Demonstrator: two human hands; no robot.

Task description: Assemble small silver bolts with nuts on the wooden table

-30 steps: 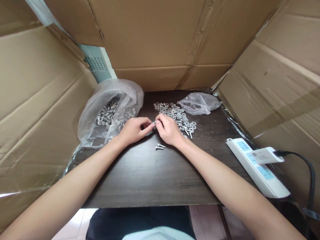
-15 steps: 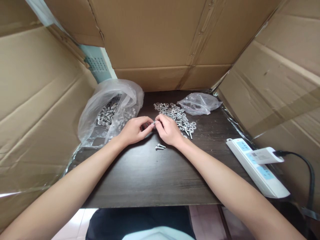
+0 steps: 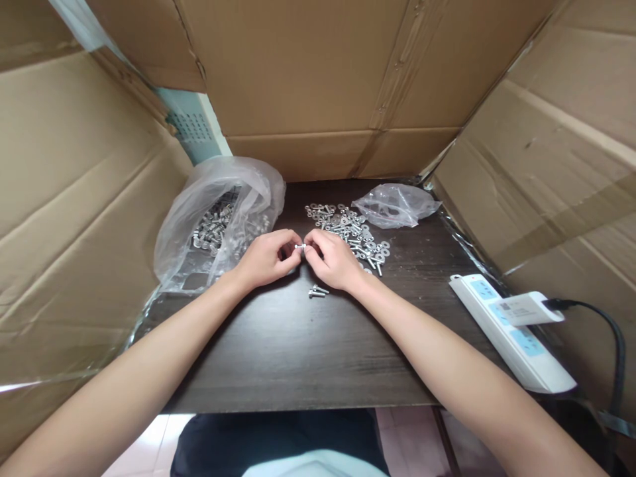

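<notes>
In the head view, a small silvery bolt (image 3: 299, 246) spans the short gap between my fingertips above the table. My left hand (image 3: 272, 257) pinches its left end between thumb and forefinger. On the other side, my right hand (image 3: 330, 258) is closed in a pinch at its right end, where a small bright piece shows that may be a nut or a washer. Closer to me lie two finished-looking bolts (image 3: 318, 291), side by side. Behind my right hand spreads a loose pile of bolts, nuts and washers (image 3: 352, 232).
On the left, a clear plastic bag (image 3: 171, 228) lies open with many metal fasteners in it. A second plastic bag (image 3: 397, 204) rests at the back right. A white power strip (image 3: 511, 338) with a plugged-in adapter lies right. Cardboard walls (image 3: 318, 73) enclose the dark table (image 3: 298, 358).
My hands have shifted slightly left, and a little more of the bolt shows between the fingertips. The bags, the pile and the two bolts have not moved.
</notes>
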